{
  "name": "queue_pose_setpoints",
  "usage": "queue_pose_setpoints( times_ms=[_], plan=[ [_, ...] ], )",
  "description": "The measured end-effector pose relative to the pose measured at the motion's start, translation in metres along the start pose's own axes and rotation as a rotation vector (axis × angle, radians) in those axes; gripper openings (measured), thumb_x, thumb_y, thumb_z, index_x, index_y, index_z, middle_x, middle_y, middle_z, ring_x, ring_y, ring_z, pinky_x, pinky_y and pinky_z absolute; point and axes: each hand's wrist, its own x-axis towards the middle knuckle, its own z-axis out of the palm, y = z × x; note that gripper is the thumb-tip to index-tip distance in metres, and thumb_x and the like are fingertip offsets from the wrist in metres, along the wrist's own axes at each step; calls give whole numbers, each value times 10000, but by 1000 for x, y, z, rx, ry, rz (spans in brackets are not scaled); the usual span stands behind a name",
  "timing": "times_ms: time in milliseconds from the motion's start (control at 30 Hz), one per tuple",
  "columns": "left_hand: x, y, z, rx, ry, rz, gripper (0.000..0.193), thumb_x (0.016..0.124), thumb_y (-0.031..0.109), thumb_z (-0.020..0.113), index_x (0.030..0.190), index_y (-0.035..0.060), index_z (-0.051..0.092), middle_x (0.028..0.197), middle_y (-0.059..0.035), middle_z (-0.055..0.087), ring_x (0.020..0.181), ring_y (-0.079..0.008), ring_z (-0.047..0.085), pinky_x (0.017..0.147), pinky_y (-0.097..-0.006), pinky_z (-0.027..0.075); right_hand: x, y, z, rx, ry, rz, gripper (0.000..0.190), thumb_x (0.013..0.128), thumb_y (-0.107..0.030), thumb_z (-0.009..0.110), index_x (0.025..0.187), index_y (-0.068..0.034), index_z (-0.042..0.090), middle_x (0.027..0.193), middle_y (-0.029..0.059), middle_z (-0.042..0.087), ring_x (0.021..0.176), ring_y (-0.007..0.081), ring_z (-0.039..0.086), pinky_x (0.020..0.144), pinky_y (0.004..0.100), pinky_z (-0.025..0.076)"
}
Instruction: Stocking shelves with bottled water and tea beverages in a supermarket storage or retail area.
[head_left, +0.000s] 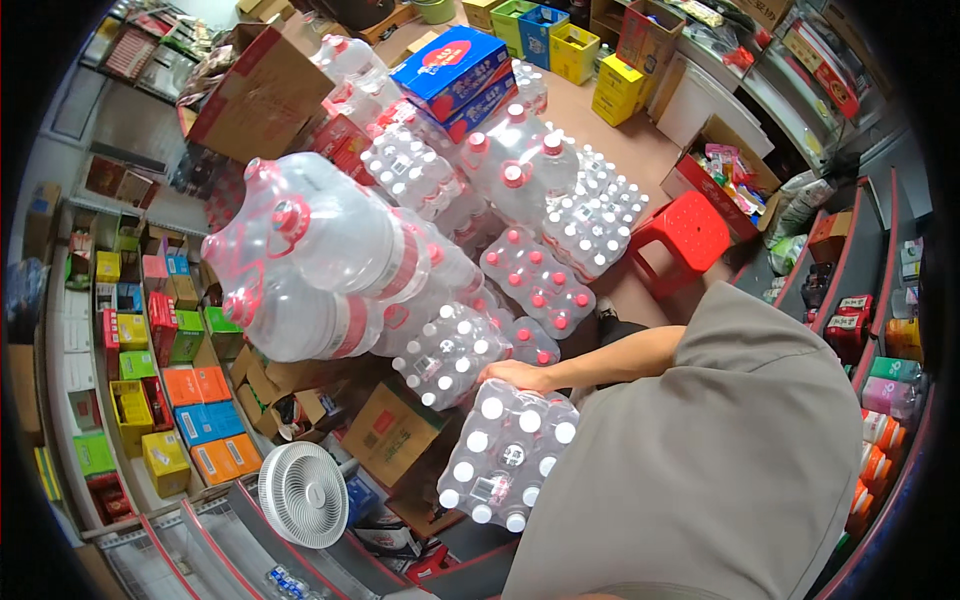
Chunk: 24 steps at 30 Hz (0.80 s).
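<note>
My right hand (517, 375) grips the far upper edge of a shrink-wrapped pack of white-capped bottles (504, 454), which sits close against my grey shirt (697, 457). My left hand is out of view; only a sliver of skin shows at the bottom rim. Just beyond my right hand lies another white-capped bottle pack (450, 352). Beside that are packs of red-capped bottles (536, 281). Large clear water jugs with red caps (330, 225) are stacked farther left.
A red plastic stool (679, 240) stands right of the bottle stacks. A white fan (304, 495) and an open cardboard box (394, 435) are at lower left. Shelves of small boxes (210, 412) line the left; goods shelves (855, 277) curve along the right. Blue cartons (454, 71) top the far stack.
</note>
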Motion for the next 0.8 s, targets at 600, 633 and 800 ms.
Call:
queue_pose_setpoints(
  times_ms=[600,633,800],
  plan=[
    [136,-139,214,10,-244,-238,528,1013,383,471,1377,3,510,1320,-137,609,1198,-273,608,1042,-422,483,-81,37,-302,545,64,-261,426,1039,-362,426,1220,-33,628,1188,68,661,1111,187,615,996,355,482],
    [148,-148,229,13,-252,-268,526,1013,382,470,1374,2,512,1318,-137,611,1195,-273,609,1041,-421,484,-83,44,-330,502,85,-361,450,1029,-396,440,1209,-28,627,1187,77,661,1113,192,616,997,360,485],
    [171,-221,307,-9,-246,-406,520,1013,379,466,1363,-1,521,1305,-139,620,1184,-272,618,1037,-418,487,-145,34,-462,705,142,-446,493,963,-401,436,1251,-28,581,1187,116,653,1127,270,618,1018,413,482]
  ],
)
